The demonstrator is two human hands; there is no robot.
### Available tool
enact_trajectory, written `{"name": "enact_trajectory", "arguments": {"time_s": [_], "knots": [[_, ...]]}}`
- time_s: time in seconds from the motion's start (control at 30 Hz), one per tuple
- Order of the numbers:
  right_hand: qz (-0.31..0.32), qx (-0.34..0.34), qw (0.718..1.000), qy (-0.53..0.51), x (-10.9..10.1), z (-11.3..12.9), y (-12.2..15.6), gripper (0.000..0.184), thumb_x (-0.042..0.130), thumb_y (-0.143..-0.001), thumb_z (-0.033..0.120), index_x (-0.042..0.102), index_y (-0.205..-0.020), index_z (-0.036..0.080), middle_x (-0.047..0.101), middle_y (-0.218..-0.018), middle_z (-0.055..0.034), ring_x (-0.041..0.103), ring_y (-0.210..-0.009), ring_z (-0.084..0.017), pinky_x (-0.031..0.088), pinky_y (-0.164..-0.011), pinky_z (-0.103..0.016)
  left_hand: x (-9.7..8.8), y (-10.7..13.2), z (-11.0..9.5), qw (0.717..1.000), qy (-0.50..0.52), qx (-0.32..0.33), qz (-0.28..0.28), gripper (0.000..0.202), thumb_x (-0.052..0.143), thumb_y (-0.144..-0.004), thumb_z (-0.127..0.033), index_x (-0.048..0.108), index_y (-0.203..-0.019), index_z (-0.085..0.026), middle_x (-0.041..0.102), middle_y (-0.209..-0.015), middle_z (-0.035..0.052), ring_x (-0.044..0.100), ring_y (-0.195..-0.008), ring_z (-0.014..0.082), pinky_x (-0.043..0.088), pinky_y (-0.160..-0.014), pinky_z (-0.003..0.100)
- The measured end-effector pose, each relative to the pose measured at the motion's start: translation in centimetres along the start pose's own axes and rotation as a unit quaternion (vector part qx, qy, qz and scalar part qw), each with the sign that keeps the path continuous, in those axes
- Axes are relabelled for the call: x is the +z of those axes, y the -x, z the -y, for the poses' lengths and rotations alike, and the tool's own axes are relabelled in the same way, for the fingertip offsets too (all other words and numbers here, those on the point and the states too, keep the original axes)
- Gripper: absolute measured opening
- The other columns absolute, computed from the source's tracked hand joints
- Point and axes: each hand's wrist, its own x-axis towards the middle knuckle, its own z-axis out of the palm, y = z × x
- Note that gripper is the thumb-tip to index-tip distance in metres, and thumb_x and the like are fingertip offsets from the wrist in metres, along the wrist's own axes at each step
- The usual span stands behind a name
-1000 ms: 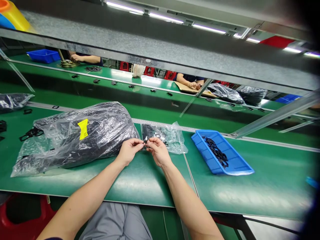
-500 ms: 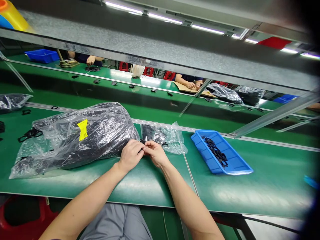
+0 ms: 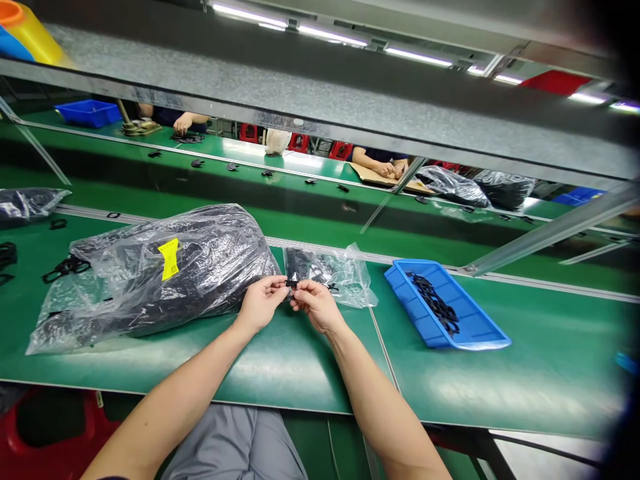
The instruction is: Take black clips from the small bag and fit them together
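Note:
Between my fingertips is a small black plastic part [image 3: 291, 283], partly covered by the fingers. My left hand [image 3: 261, 303] pinches it from the left, and my right hand [image 3: 316, 305] pinches it from the right. Just left of my hands lies a large clear plastic bag [image 3: 200, 260] packed with black parts, a yellow label [image 3: 169, 259] on its top. Behind my right hand is a smaller clear bag [image 3: 345, 273] with dark pieces inside. A blue tray [image 3: 475, 320] to the right holds several black parts [image 3: 434, 303].
The green worktop [image 3: 540, 373] carries loose black parts [image 3: 65, 267] at the left. A slanted metal post [image 3: 530, 230] rises at the right, and a metal shelf [image 3: 300, 107] spans overhead. Beyond the belt [image 3: 210, 183], co-workers' hands [image 3: 184, 123] handle things.
My hands have drawn slightly apart, and more of the black part shows between the fingertips. The view has shifted slightly; the bags and tray otherwise look the same.

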Motion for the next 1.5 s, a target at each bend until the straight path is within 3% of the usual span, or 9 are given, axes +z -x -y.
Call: {"name": "enact_trajectory", "arguments": {"time_s": [0.17, 0.37, 0.57, 0.7, 0.77, 0.9, 1.5], "knots": [[0.019, -0.003, 1.0, 0.011, 0.1, -0.3, 0.0, 0.027, 0.082, -0.059, 0.027, 0.063, -0.074, 0.018, 0.064, -0.059, 0.0031, 0.063, -0.052, -0.012, 0.049, -0.047, -0.021, 0.0, 0.0, 0.0, 1.0, 0.019, -0.011, 0.005, 0.027, 0.067, -0.076, -0.029, 0.068, -0.098, -0.013, 0.068, -0.082, 0.0051, 0.062, -0.067, 0.0119, 0.052, -0.06, 0.023], [0.025, -0.026, 0.999, 0.029, 0.0, -0.5, -0.1, 0.029, 0.083, -0.059, 0.028, 0.063, -0.077, 0.017, 0.065, -0.063, 0.0023, 0.062, -0.052, -0.012, 0.049, -0.048, -0.023, 0.1, 0.0, -0.2, 0.999, 0.051, -0.02, 0.0, 0.025, 0.069, -0.075, -0.028, 0.067, -0.094, -0.013, 0.067, -0.08, 0.0033, 0.062, -0.064, 0.0107, 0.052, -0.059, 0.023], [-0.004, -0.094, 0.99, 0.104, 0.5, -0.8, 0.3, 0.028, 0.078, -0.067, 0.032, 0.061, -0.086, 0.02, 0.063, -0.067, 0.0017, 0.063, -0.058, -0.014, 0.053, -0.053, -0.026, 0.2, 0.0, -0.2, 0.998, 0.065, -0.018, 0.006, 0.024, 0.07, -0.073, -0.028, 0.064, -0.092, -0.014, 0.065, -0.08, 0.0022, 0.062, -0.066, 0.0109, 0.053, -0.061, 0.023], [-0.085, -0.235, 0.935, 0.253, 0.9, -1.4, 0.9, 0.017, 0.067, -0.079, 0.031, 0.063, -0.092, 0.022, 0.065, -0.091, -0.0048, 0.063, -0.077, -0.017, 0.054, -0.06, -0.028, 0.1, 0.1, -0.3, 0.999, 0.036, -0.006, -0.016, 0.02, 0.068, -0.076, -0.031, 0.064, -0.087, -0.015, 0.063, -0.078, 0.0009, 0.06, -0.067, 0.0108, 0.052, -0.059, 0.021], [-0.089, -0.291, 0.904, 0.301, 0.9, -1.6, 1.1, 0.012, 0.062, -0.083, 0.03, 0.064, -0.092, 0.022, 0.063, -0.096, -0.0059, 0.062, -0.081, -0.017, 0.054, -0.063, -0.028, 0.1, 0.3, -0.3, 1.0, 0.019, 0.009, -0.014, 0.02, 0.067, -0.076, -0.032, 0.064, -0.087, -0.015, 0.064, -0.078, 0.0009, 0.06, -0.068, 0.0113, 0.052, -0.061, 0.022], [-0.078, -0.344, 0.87, 0.346, 0.8, -1.5, 1.3, 0.008, 0.058, -0.086, 0.025, 0.064, -0.089, 0.023, 0.063, -0.091, -0.0049, 0.061, -0.081, -0.016, 0.052, -0.063, -0.027, 0.3, 0.6, -0.2, 1.0, -0.001, 0.021, -0.008, 0.02, 0.066, -0.077, -0.032, 0.065, -0.088, -0.016, 0.065, -0.08, 0.0016, 0.06, -0.069, 0.0121, 0.053, -0.062, 0.023], [-0.058, -0.323, 0.859, 0.393, 1.0, 0.0, 1.6, 0.011, 0.054, -0.084, 0.026, 0.061, -0.077, 0.023, 0.059, -0.08, -0.0038, 0.055, -0.071, -0.017, 0.047, -0.062, -0.029, 0.3, 0.8, -0.1, 0.993, -0.087, 0.081, -0.007, 0.015, 0.063, -0.08, -0.029, 0.068, -0.086, -0.016, 0.067, -0.082, 0.0044, 0.062, -0.072, 0.015, 0.052, -0.068, 0.025]]}}
